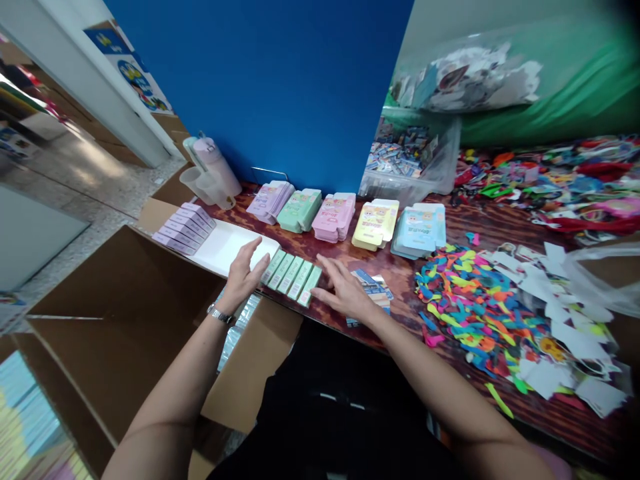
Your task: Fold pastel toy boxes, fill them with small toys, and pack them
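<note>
5 green boxes between left hand and right hand, 5 carton stacks beyond, 1 white tray by left hand

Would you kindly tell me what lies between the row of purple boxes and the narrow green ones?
A white surface lies between the purple boxes and green boxes in the head view, with the left hand partly over it.

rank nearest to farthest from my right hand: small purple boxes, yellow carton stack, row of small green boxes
1. Row of small green boxes, just left of the right hand
2. Yellow carton stack, beyond the hand
3. Small purple boxes, far left
</note>
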`<act>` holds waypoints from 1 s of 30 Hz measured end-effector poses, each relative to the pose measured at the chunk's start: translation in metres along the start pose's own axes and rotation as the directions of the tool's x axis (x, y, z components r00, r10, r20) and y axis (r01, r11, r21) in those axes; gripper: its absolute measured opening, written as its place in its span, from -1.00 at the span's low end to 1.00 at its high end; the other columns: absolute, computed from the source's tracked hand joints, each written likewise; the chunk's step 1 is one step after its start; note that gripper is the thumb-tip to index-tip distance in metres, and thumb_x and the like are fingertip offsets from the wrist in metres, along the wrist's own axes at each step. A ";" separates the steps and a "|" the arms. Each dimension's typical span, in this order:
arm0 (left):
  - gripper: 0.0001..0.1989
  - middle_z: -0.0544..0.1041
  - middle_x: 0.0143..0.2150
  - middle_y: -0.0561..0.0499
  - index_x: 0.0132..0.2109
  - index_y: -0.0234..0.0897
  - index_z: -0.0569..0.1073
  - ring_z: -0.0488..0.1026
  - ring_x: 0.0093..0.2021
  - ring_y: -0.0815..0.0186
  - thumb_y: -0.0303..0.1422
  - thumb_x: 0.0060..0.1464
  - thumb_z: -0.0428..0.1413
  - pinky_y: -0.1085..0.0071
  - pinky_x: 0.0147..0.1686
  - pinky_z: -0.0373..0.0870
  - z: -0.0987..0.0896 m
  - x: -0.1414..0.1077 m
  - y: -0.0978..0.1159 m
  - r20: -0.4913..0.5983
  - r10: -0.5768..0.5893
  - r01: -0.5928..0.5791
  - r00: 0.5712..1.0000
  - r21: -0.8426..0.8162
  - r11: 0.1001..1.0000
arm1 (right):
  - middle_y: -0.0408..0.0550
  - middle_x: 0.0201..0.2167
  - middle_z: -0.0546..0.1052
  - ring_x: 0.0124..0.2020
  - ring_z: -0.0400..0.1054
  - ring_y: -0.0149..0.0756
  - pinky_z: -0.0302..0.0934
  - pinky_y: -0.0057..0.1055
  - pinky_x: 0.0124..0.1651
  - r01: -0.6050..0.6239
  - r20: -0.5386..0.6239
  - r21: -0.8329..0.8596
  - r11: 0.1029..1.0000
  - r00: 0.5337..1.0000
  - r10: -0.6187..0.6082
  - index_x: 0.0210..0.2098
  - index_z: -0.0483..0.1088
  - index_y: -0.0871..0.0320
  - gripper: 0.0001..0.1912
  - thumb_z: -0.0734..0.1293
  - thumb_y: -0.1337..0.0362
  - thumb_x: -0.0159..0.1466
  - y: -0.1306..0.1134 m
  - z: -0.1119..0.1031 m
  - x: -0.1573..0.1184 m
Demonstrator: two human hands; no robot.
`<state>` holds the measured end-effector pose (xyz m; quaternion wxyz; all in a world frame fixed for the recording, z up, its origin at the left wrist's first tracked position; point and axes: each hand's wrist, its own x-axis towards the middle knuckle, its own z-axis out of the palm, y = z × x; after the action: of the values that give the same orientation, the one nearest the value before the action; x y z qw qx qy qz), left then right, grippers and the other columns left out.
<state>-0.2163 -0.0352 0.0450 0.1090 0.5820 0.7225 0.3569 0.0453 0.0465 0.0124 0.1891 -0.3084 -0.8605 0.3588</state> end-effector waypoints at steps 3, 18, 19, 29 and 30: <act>-0.46 0.40 0.17 -0.18 0.23 -0.31 0.26 0.38 0.14 0.16 -0.08 0.23 -0.05 0.21 0.09 0.36 0.009 0.040 -0.002 -0.040 0.016 -0.009 0.999 0.158 0.987 | 0.13 0.21 0.25 0.11 0.32 -0.10 0.28 -0.13 0.12 -0.017 -0.066 0.007 1.000 0.998 0.018 0.37 -0.03 0.08 -0.31 0.23 0.04 0.34 -0.001 -0.006 -0.007; -0.22 0.50 -0.03 -0.42 0.03 -0.51 0.39 0.39 0.08 -0.15 0.17 0.00 -0.01 0.01 0.15 0.12 0.095 0.181 0.027 0.195 -0.153 0.030 0.969 0.520 0.854 | 0.13 0.22 0.30 0.25 0.22 -0.09 0.30 -0.16 0.16 -0.028 -0.138 -0.176 0.984 0.990 0.004 0.34 0.05 0.10 -0.41 0.21 0.18 0.36 0.001 -0.004 -0.049; -0.22 0.51 -0.03 -0.41 0.03 -0.49 0.39 0.40 0.07 -0.15 0.19 -0.01 -0.02 0.02 0.14 0.13 0.096 0.182 0.026 0.190 -0.172 0.047 0.966 0.530 0.847 | 0.13 0.22 0.31 0.25 0.22 -0.08 0.31 -0.15 0.15 -0.029 -0.139 -0.180 0.983 0.990 0.004 0.35 0.05 0.09 -0.40 0.21 0.19 0.35 0.002 -0.004 -0.051; -0.05 0.32 0.16 -0.47 0.28 -0.48 0.14 0.29 0.17 -0.20 0.07 -0.09 0.18 0.03 0.12 0.20 0.076 0.170 0.033 -0.010 -0.153 0.137 0.988 0.498 0.856 | 0.14 0.18 0.34 0.16 0.32 -0.07 0.38 -0.14 0.06 -0.007 -0.174 -0.169 0.986 0.984 -0.023 0.36 0.02 0.04 -0.38 0.23 0.17 0.35 0.002 -0.017 -0.047; -0.03 0.28 0.18 -0.47 0.31 -0.49 0.07 0.26 0.19 -0.19 0.04 -0.09 0.19 0.04 0.13 0.19 0.073 0.164 0.038 -0.027 -0.120 0.118 0.992 0.487 0.865 | 0.14 0.18 0.34 0.15 0.32 -0.07 0.37 -0.13 0.06 -0.006 -0.190 -0.170 0.985 0.981 -0.026 0.36 0.02 0.04 -0.38 0.22 0.17 0.35 0.000 -0.023 -0.042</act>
<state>-0.1943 0.1460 0.0587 -0.0179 0.5456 0.8235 0.1545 0.0892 0.0297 0.0233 0.2458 -0.3521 -0.8672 0.2521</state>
